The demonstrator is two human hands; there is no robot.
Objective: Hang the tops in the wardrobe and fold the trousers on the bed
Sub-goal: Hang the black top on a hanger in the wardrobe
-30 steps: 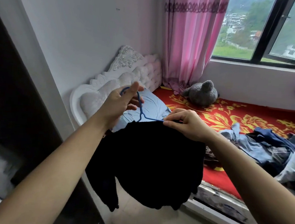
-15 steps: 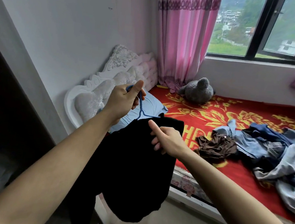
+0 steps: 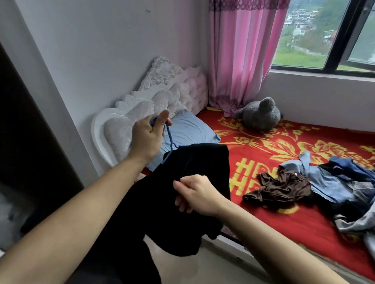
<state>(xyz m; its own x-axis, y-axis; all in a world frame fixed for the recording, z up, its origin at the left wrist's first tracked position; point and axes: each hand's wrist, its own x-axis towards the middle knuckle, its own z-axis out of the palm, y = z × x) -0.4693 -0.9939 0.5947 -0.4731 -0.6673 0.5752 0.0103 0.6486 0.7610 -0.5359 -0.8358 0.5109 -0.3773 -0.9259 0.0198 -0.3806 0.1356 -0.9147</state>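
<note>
Bedroom with a red flowery bed (image 3: 272,149) under a window (image 3: 338,41) and a pink curtain (image 3: 239,55). Up in front, beside the bed: grips the hook of a blue hanger (image 3: 169,140) in the curled left hand (image 3: 146,136), thumb sticking up. Black top (image 3: 203,161) on that hanger, drooping down between both arms. Pinches the black cloth with thumb and finger of the right hand (image 3: 196,193), other fingers curled in. On the bed, a brown top (image 3: 280,188) beside a heap of blue jeans (image 3: 348,190), a grey stuffed toy (image 3: 259,117) by the curtain, a blue pillow (image 3: 189,130) against the white headboard (image 3: 164,90).
</note>
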